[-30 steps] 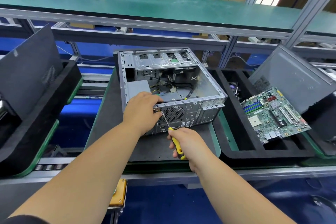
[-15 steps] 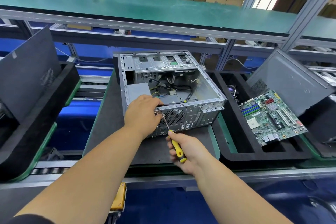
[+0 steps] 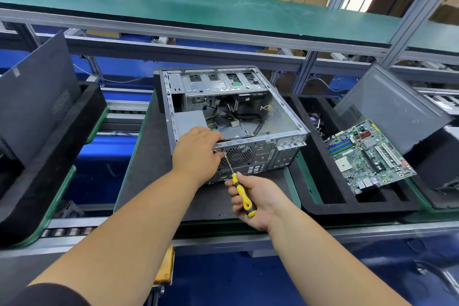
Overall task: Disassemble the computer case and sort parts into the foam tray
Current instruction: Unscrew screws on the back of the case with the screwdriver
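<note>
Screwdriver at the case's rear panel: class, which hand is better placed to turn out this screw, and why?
The right hand: it grips the screwdriver, tip at the rear panel. The left hand rests on the case.

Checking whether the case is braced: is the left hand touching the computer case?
Touching. The head view shows the left hand resting on the rear top edge of the computer case, fingers curled over it.

we see two bare forearms, our hands ungloved, no rings or watch showing; a dark sleeve (image 3: 47,294) edge covers our left upper arm.
</note>
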`<state>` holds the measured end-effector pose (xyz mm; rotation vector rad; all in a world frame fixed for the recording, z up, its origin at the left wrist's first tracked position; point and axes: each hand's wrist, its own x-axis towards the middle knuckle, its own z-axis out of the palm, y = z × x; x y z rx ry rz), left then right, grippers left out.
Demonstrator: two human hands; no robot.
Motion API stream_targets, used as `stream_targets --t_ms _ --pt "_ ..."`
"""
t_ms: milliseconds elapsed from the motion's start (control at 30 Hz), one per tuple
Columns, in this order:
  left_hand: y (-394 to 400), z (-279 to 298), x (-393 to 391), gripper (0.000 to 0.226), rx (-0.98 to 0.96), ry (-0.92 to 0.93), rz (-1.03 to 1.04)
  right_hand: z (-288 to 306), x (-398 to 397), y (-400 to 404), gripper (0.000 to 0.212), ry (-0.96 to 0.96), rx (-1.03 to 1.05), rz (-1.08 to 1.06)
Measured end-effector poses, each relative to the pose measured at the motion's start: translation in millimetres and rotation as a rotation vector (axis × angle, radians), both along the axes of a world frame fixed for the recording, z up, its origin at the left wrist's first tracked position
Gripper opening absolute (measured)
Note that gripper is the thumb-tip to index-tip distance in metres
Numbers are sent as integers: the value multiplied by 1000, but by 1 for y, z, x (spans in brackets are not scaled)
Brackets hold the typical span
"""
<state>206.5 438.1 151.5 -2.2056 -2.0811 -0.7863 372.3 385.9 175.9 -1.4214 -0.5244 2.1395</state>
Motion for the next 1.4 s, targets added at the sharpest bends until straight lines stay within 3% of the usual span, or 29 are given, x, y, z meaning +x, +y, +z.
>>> stream_targets --t_ms 367,533,667,900,1100,1233,1333,1400 --pt "0 -1 0 32 -7 -11 3 -7 -15 -1 16 -253 146 -6" --pt "1 -1 -1 31 6 -2 -5 -1 -10 -5 35 -96 99 -9" --pt "1 -1 -2 31 0 -6 -5 0 -6 -5 35 -139 149 -1" --pt "1 -2 -1 33 -13 -8 5 -8 -6 -5 15 -181 161 -51" --pt "0 0 0 33 -15 -7 5 -11 -9 3 7 -261 293 56" --pt "-1 2 0 34 -12 -13 10 -6 -9 6 34 -168 381 118" --pt "-2 3 0 33 -19 -9 9 -2 -9 6 68 -263 546 252" --pt "-2 4 0 34 -21 -9 8 -3 -10 7 71 -298 597 274"
